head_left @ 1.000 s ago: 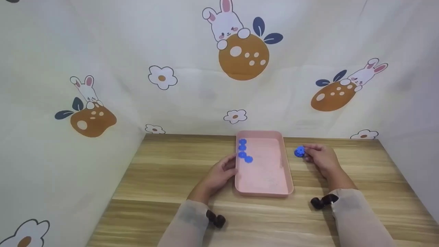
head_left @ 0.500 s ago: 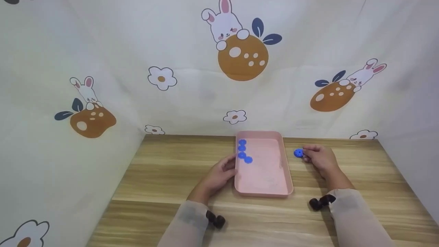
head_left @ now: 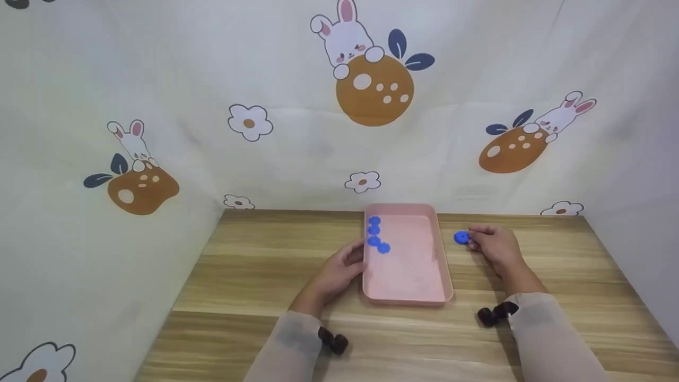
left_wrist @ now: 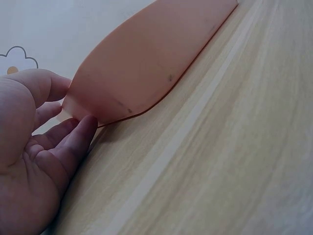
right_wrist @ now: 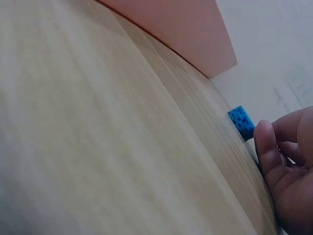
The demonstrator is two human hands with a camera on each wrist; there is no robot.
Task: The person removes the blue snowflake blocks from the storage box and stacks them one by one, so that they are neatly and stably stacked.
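Note:
A stack of small blue notched discs [head_left: 461, 237] stands on the table right of a pink tray [head_left: 444, 286]. My right hand [head_left: 496, 246] pinches its right edge between thumb and fingers; the right wrist view shows the stacked layers of blue discs [right_wrist: 240, 122] at the thumb tip. My left hand [head_left: 339, 273] rests beside the tray's left wall, fingers touching it from outside. In the left wrist view the fingertips lie against the pink wall [left_wrist: 142, 63]. Inside the tray, several blue discs [head_left: 374, 229] run along the left side, one of them [head_left: 384, 248] set off to the right.
The wood-grain table [head_left: 265, 249] extends to both sides of the tray. A pale curtain [head_left: 297, 148] printed with rabbits and flowers encloses the back and sides. Black wrist cameras [head_left: 334, 342] sit at both sleeves.
A blue flower-like disc held tilted over the stack a second ago now lies flat on it, in line with the rest. The right hand has shifted slightly; the left hand stays at the tray.

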